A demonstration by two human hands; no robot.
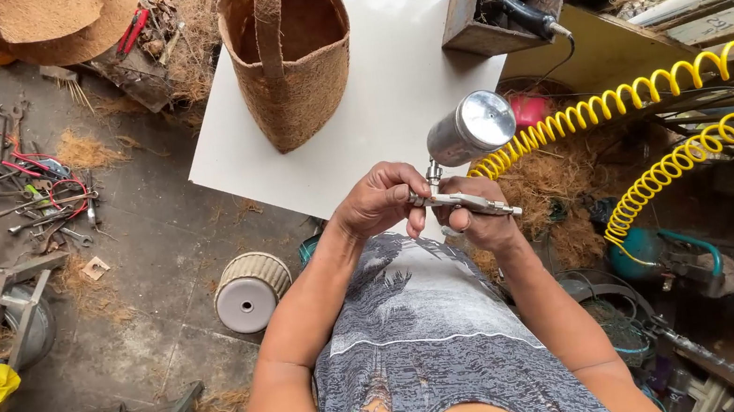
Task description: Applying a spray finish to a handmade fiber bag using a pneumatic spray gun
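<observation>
2 hands (429,207) around spray gun (464,155)

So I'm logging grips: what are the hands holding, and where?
Both hands, left and right, hold a metal spray gun by its body, below the cup.

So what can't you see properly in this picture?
Head view only:
- The spray gun: the left hand and right hand cover most of its body and trigger.
- Inside its metal cup: closed, contents hidden.
- Inside the fibre bag: its bottom is in shadow.
- The yellow coiled hose: the right edge cuts it off.
- The floor tools: too small to identify.
</observation>
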